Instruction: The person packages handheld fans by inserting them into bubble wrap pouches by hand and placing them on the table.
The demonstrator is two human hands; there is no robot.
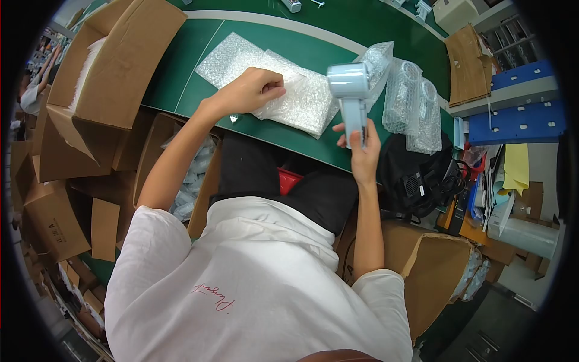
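Observation:
My right hand [362,148] is wrapped round the handle of a pale blue hair-dryer-shaped device [348,84], held upright above the table's front edge. Its wide round head points up and away from me. My left hand [256,87] is closed, with thumb and fingers pinching the edge of a bubble wrap bag [298,102] in a flat pile on the green table [199,45]. Just right of the device, more bubble wrap [379,60] lies crumpled. Beyond it are wrapped devices [403,90] in bubble bags.
A large open cardboard box [129,66] stands at the left. Below it are more boxes [57,217] and a carton of bagged items [196,175]. At the right sit a black bag [404,175], blue racks [512,123] and another open carton [434,271] near my elbow.

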